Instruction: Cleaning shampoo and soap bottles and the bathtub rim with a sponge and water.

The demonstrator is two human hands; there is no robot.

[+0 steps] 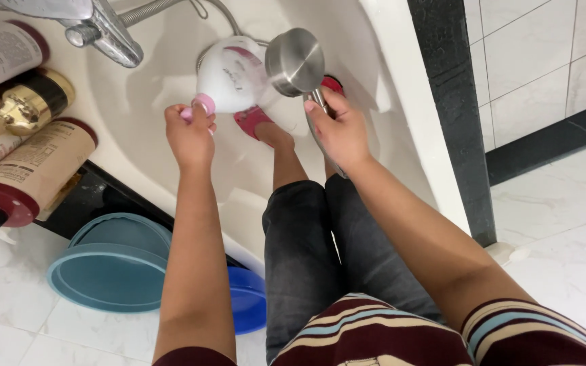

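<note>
My left hand [190,134] grips the pink cap end of a white bottle [228,76], which lies tilted over the white bathtub [144,122]. My right hand [339,129] holds the handle of a round steel shower head [295,61], raised beside the bottle. My legs in dark jeans stand inside the tub, feet in pink slippers [252,120] below the bottle.
A chrome tap [103,30] with a metal hose juts over the tub's upper left. Several pump bottles [32,173] stand on the left ledge. A teal basin [113,261] and a blue one [247,298] sit on the white floor tiles. A black tiled edge [452,115] borders the tub at right.
</note>
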